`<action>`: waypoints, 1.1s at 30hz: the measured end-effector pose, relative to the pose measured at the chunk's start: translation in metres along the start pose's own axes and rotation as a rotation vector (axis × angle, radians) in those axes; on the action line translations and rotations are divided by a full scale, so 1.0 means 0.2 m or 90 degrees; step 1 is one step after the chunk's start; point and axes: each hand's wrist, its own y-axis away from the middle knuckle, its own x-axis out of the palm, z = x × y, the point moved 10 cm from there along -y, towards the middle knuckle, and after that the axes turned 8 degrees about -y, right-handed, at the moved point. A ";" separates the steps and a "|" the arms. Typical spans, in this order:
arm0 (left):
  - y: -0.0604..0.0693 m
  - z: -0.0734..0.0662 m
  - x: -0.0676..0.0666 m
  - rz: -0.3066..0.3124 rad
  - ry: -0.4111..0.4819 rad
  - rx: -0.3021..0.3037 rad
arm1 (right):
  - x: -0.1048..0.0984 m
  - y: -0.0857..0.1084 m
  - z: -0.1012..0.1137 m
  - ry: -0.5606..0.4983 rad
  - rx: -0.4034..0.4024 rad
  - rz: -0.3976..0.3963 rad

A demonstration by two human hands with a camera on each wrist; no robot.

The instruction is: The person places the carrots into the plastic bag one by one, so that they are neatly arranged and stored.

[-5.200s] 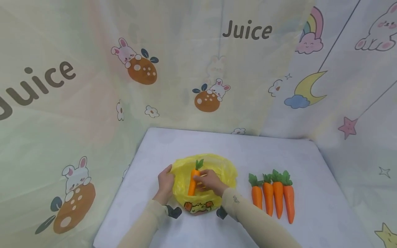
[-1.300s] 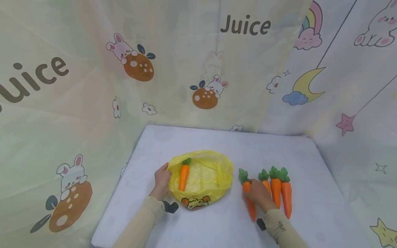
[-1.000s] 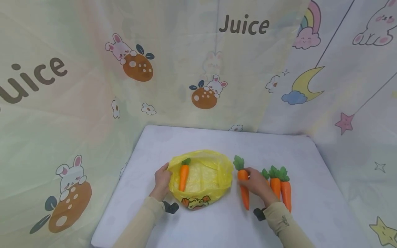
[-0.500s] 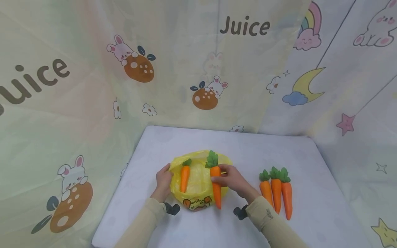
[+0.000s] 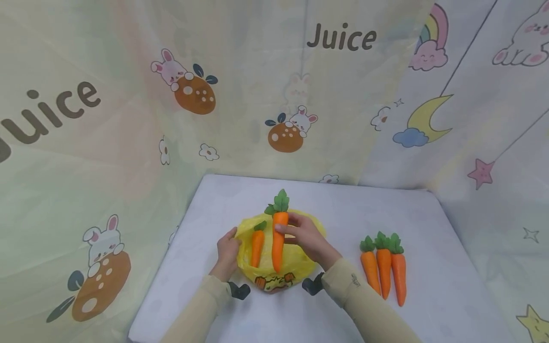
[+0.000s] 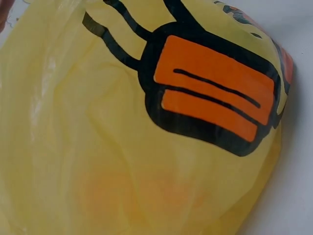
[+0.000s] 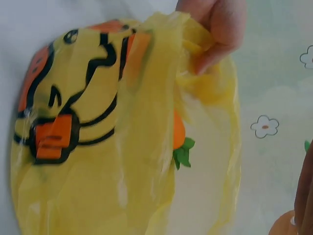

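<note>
My left hand (image 5: 228, 252) grips the left rim of a yellow plastic bag (image 5: 300, 263) printed with a cartoon face; the right wrist view shows its fingers pinching the bag's edge. One carrot (image 5: 257, 245) with green leaves lies inside, against the left side. My right hand (image 5: 306, 233) holds a second carrot (image 5: 278, 250) by its upper part, leaves up and tip down, over the bag's mouth. The left wrist view is filled by the bag (image 6: 112, 127), with a faint orange shape showing through. In the right wrist view only an edge of the right hand (image 7: 305, 191) shows.
Three carrots, a left one (image 5: 371, 271), a middle one (image 5: 384, 271) and a right one (image 5: 399, 278), lie side by side on the white table (image 5: 437, 276). A patterned cloth (image 5: 240, 85) hangs behind and on both sides. Each wrist carries a black camera.
My right hand has taken the leftmost carrot from the row and carried it left over the bag. The first carrot was set inside earlier. The left hand stays on the rim.
</note>
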 end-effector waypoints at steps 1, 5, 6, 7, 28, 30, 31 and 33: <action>0.00 0.00 0.00 0.000 0.000 0.001 | 0.00 -0.01 0.00 -0.017 0.004 -0.011; 0.00 0.01 0.00 0.000 -0.003 0.003 | -0.03 -0.04 -0.02 -0.071 0.006 -0.051; 0.00 0.01 0.00 0.000 -0.004 0.003 | -0.04 -0.04 -0.03 -0.079 0.005 -0.060; 0.00 0.01 0.00 0.000 -0.005 0.004 | -0.05 -0.05 -0.04 -0.083 0.005 -0.070; -0.03 0.03 0.01 0.001 -0.005 0.008 | -0.13 -0.10 -0.38 0.064 0.052 -0.242; -0.03 0.03 0.01 -0.003 -0.011 0.009 | -0.13 -0.10 -0.40 0.081 0.060 -0.233; -0.03 0.03 0.01 -0.005 -0.013 0.010 | -0.12 -0.10 -0.41 0.091 0.066 -0.229; -0.03 0.03 0.00 -0.008 -0.016 0.011 | -0.11 -0.11 -0.43 0.106 0.073 -0.215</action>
